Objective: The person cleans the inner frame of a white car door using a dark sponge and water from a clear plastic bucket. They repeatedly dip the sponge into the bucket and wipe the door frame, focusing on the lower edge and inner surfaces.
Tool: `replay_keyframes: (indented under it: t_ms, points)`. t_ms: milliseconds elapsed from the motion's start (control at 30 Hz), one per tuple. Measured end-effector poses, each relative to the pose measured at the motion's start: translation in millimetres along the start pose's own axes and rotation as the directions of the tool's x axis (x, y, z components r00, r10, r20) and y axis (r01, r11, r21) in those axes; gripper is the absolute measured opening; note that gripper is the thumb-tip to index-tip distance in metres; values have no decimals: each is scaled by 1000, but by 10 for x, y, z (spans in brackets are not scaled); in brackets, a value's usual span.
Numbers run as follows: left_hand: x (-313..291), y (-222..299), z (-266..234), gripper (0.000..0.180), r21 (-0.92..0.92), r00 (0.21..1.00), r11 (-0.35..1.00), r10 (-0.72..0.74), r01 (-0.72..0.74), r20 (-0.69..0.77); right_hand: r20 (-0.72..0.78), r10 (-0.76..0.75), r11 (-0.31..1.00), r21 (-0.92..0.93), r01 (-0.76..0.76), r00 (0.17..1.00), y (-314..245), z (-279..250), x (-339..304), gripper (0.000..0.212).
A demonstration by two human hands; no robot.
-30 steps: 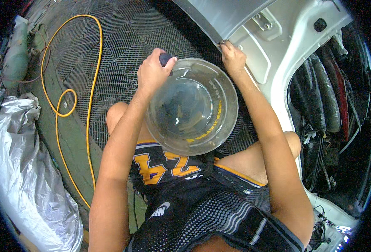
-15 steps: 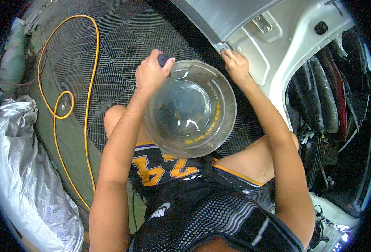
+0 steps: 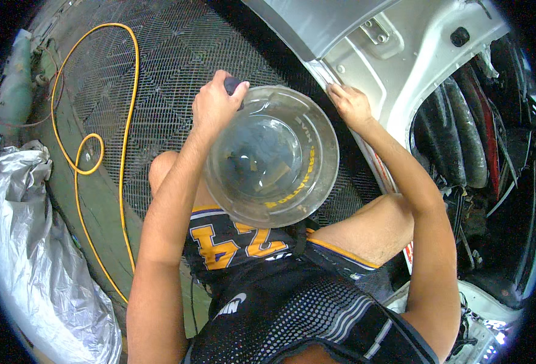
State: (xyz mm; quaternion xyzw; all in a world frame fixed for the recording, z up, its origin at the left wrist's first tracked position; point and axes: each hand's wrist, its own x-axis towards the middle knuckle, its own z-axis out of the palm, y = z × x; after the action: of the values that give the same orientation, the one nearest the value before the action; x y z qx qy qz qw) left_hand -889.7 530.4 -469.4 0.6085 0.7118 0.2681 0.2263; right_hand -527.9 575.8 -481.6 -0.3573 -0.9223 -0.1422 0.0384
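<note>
My left hand is closed around a small dark block, at the upper left of a clear round bucket. The bucket stands between my legs, with water in it and a tan flat piece showing inside. To the right of the bucket, my right hand presses bent fingertips on the pale metal sill of a car body. Anything under those fingers is hidden.
A grey car panel juts in above the sill. Dark parts fill the opening at right. A yellow hose loops over the floor at left, near crumpled silver sheeting. Black grid matting covers the floor beyond.
My right hand has slid along the sill toward me and slightly right. The left hand keeps its hold on the dark block, and the bucket stays about where it was.
</note>
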Motion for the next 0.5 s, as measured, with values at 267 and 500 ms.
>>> replay_keyframes:
  t_ms: [267, 500]
  points:
    - [7, 77, -35, 55, 12, 999, 1000, -15, 15, 29, -175, 146, 989, -11, -150, 974, -95, 324, 546, 35]
    - [14, -38, 45, 59, -73, 999, 997, -24, 26, 25, -37, 152, 987, 49, -150, 988, -131, 125, -106, 38]
